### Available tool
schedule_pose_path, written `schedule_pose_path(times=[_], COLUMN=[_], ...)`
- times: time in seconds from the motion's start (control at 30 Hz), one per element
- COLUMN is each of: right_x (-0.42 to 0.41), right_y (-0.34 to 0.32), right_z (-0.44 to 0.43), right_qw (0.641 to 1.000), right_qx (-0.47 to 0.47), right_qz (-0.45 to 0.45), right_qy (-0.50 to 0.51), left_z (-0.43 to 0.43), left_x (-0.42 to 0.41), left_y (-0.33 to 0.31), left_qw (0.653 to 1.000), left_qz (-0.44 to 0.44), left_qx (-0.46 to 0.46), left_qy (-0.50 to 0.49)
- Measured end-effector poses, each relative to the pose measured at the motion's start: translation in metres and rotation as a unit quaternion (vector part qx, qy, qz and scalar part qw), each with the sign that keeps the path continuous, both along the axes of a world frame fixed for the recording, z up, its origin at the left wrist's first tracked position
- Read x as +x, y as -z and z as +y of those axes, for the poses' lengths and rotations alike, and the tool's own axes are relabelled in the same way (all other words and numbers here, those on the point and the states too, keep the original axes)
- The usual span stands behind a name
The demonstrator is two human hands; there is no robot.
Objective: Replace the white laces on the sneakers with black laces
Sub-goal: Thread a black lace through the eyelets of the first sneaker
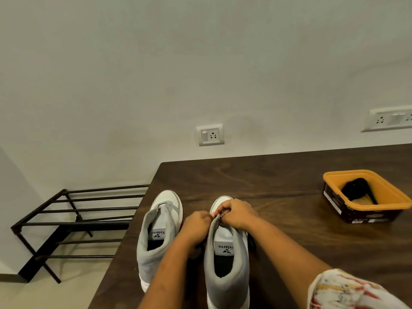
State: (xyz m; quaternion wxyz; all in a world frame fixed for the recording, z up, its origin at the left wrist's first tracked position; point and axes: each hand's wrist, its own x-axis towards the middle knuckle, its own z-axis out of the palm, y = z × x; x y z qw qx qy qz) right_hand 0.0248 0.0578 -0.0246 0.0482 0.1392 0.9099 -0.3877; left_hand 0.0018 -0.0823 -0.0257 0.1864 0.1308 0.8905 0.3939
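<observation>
Two grey-and-white high-top sneakers stand side by side on the dark wooden table (278,175), toes pointing away from me. The left sneaker (159,228) has no lace visible. Both hands work at the tongue and eyelets of the right sneaker (227,255). My left hand (197,226) grips its left side near the tongue. My right hand (237,214) pinches something small at the eyelets; a bit of dark lace shows under the fingers. A black lace end (252,241) hangs beside the shoe's right flank. More black lace (356,189) lies in the orange tub.
The orange-rimmed tub (365,209) stands at the table's right. A black metal shoe rack (73,221) stands on the floor left of the table. Wall sockets (210,135) are mounted on the wall behind. The table's left edge runs close to the left sneaker.
</observation>
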Motion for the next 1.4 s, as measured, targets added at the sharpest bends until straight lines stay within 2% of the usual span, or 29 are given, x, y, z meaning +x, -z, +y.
schedule_pose_path(times=[0.03,0.1,0.2,0.3,0.33,0.37,0.43,0.5,0.53,0.57,0.63,0.67,0.7,0.73,0.8,0.87,0.93,1.0,1.07,1.13,1.23,1.3,1.33,1.4], right_x=[0.0,-0.001,-0.002,-0.001,0.0,0.001,0.001,0.001,0.001,0.0,0.0,0.0,0.0,0.001,0.0,0.0,0.0,0.001,0.001,0.001,0.002,0.002,0.002,0.003], right_y=[0.001,0.0,0.001,0.001,0.0,0.0,-0.001,-0.001,0.0,0.0,0.0,0.0,-0.001,-0.001,0.0,0.0,0.0,0.0,-0.001,-0.001,-0.003,-0.004,-0.004,-0.005], right_z=[0.0,0.001,0.003,0.005,0.005,0.005,0.005,0.004,0.004,0.004,0.003,0.003,0.003,0.003,0.003,0.003,0.003,0.003,0.004,0.005,0.005,0.005,0.004,0.003], right_qw=[1.0,1.0,1.0,0.999,0.999,0.999,0.998,0.998,0.998,0.999,0.999,0.999,0.999,0.999,1.0,1.0,1.0,1.0,1.0,1.0,0.999,0.999,0.999,0.999], right_qx=[0.003,0.01,0.02,0.033,0.04,0.046,0.052,0.056,0.055,0.05,0.041,0.038,0.035,0.032,0.027,0.025,0.024,0.024,0.025,0.03,0.035,0.035,0.036,0.038], right_qz=[-0.001,-0.007,-0.008,-0.01,-0.014,-0.016,-0.018,-0.016,-0.015,-0.014,-0.012,-0.01,-0.006,-0.003,-0.001,-0.004,-0.005,-0.003,-0.003,-0.007,-0.008,-0.009,-0.009,-0.006], right_qy=[-0.002,-0.011,-0.019,-0.013,-0.011,-0.011,-0.01,-0.006,-0.004,-0.001,0.002,0.004,0.006,0.008,0.01,0.01,0.008,0.005,0.002,0.003,0.005,0.002,0.001,0.005], left_z=[0.001,0.002,-0.008,-0.03,-0.038,-0.045,-0.054,-0.057,-0.058,-0.057,-0.053,-0.048,-0.041,-0.033,-0.016,-0.005,-0.002,-0.002,-0.003,-0.006,-0.021,-0.034,-0.04,-0.046], left_x=[0.003,0.006,0.0,-0.007,-0.008,-0.008,-0.008,-0.008,-0.007,-0.008,-0.008,-0.007,-0.004,-0.001,0.006,0.006,0.003,0.004,0.008,0.01,0.004,0.004,0.005,0.007], left_y=[-0.007,-0.024,-0.043,-0.054,-0.056,-0.056,-0.053,-0.05,-0.05,-0.049,-0.042,-0.035,-0.026,-0.017,-0.004,0.001,0.001,-0.002,-0.012,-0.027,-0.05,-0.055,-0.056,-0.054], left_qw=[0.994,0.947,0.808,0.658,0.632,0.623,0.633,0.664,0.698,0.751,0.906,0.961,0.988,0.997,0.996,0.994,1.0,0.99,0.974,0.935,0.81,0.74,0.727,0.73], left_qz=[-0.036,-0.072,-0.109,-0.128,-0.124,-0.118,-0.108,-0.109,-0.105,-0.094,-0.025,0.019,0.048,0.056,0.046,0.043,-0.012,-0.073,-0.081,-0.076,-0.091,-0.112,-0.122,-0.129], left_qx=[0.101,0.281,0.514,0.684,0.71,0.717,0.701,0.66,0.622,0.563,0.335,0.2,0.087,0.007,-0.082,-0.102,-0.004,0.12,0.204,0.312,0.529,0.611,0.623,0.618], left_qy=[-0.033,-0.137,-0.265,-0.287,-0.286,-0.289,-0.309,-0.334,-0.338,-0.332,-0.256,-0.188,-0.119,-0.061,0.001,0.015,0.004,-0.022,-0.063,-0.148,-0.239,-0.259,-0.262,-0.261])
